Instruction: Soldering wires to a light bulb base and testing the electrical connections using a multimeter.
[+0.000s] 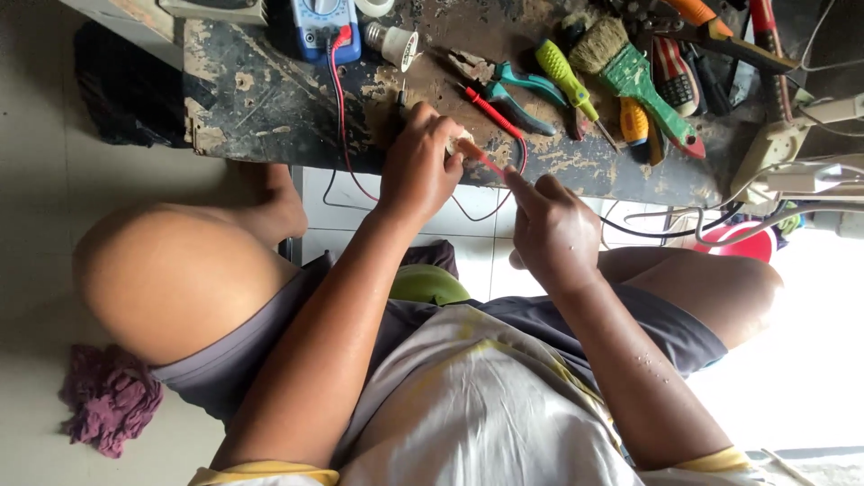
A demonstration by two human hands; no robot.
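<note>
Left hand (418,166) pinches a small pale part (457,146), right hand (551,227) grips the red probe (481,155); tip could easily slip off.

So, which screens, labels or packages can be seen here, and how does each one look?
Multimeter: far edge of the workbench, above the left hand; blue box with a round dial, its screen cut off by the frame, red lead plugged in.
Calculator: far right among the tools; dark keys, partly covered.
No packages or signs.

small pale part (457,144) mostly hidden by left hand (418,166), multimeter (324,25) cropped
</note>
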